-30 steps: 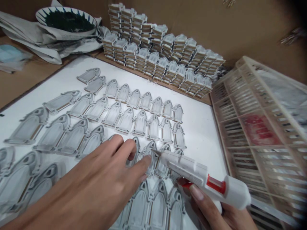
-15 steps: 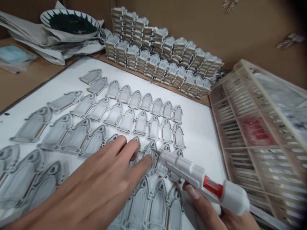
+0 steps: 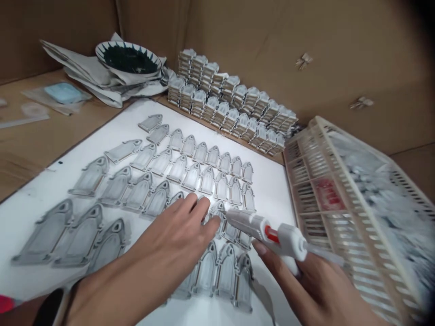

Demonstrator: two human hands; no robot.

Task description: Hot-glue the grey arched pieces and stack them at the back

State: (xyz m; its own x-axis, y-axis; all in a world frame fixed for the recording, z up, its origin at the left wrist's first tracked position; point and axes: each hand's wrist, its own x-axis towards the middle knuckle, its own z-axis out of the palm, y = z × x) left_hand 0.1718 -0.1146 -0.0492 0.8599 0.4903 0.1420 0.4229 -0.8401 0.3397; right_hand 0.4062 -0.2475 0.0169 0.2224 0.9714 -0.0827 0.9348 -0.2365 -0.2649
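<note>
The brown counter (image 3: 23,160) showed further to the left than half a second earlier, because the head view had shifted; this was judged a movement of the wearer, not of the work. The white board (image 3: 272,194) lay on it, bearing rows of grey arched pieces (image 3: 177,168), with the lattice-sided crate (image 3: 355,217) along its right edge and the stacked pieces (image 3: 224,104) behind its far edge. The left hand (image 3: 185,233) remained low over the rows, fingers bent and close together; their undersides were hidden, so whether they gripped or only steadied a piece could not be determined. The right hand (image 3: 314,283) stayed closed around the white glue gun (image 3: 253,222), which pointed leftward across the rows. A dark wristband (image 3: 50,308) had entered view on the left wrist. The piece being worked (image 3: 217,209) sat in its row, just beside the left fingertips, third from the right end. The nozzle tip (image 3: 224,212) was held at its arched top as before, indicating that this piece was probably unfinished; glue flow could not be confirmed
</note>
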